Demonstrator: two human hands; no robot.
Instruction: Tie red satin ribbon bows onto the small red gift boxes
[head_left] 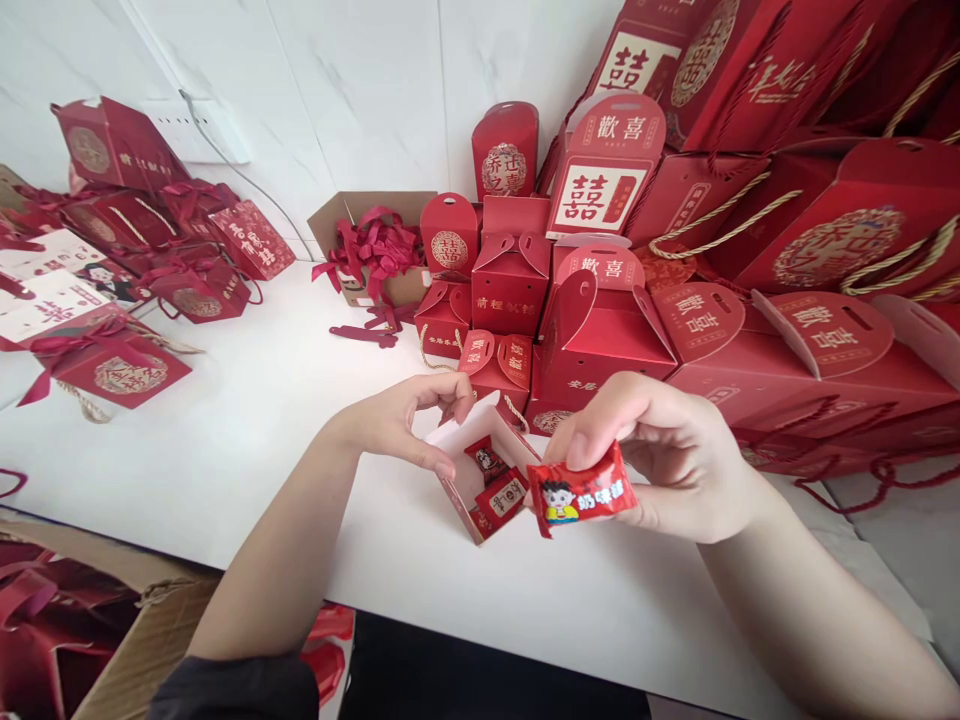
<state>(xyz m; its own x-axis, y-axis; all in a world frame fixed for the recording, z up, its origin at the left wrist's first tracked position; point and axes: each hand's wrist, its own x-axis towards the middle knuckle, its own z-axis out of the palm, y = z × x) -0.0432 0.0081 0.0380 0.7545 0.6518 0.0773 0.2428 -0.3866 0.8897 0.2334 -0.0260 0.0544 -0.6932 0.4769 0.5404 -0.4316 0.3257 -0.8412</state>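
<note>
My left hand (412,425) grips the near-left wall of an opened gift box (463,440), thumb outside and fingers over the rim. The box has a white inside and red outside, and tilts on the white table. Red-wrapped candies (501,500) lie inside it. Just right of the opening, my right hand (667,455) pinches a red candy packet (581,492) with a cartoon child and white characters on its front. The packet hides part of the box's right side.
Red gift boxes (510,275) and larger corded boxes (847,235) are stacked at the back and right. A cardboard box of red ribbons (379,245) stands behind. Ribboned boxes (131,365) sit at left. A carton (150,640) stands below the table's front edge.
</note>
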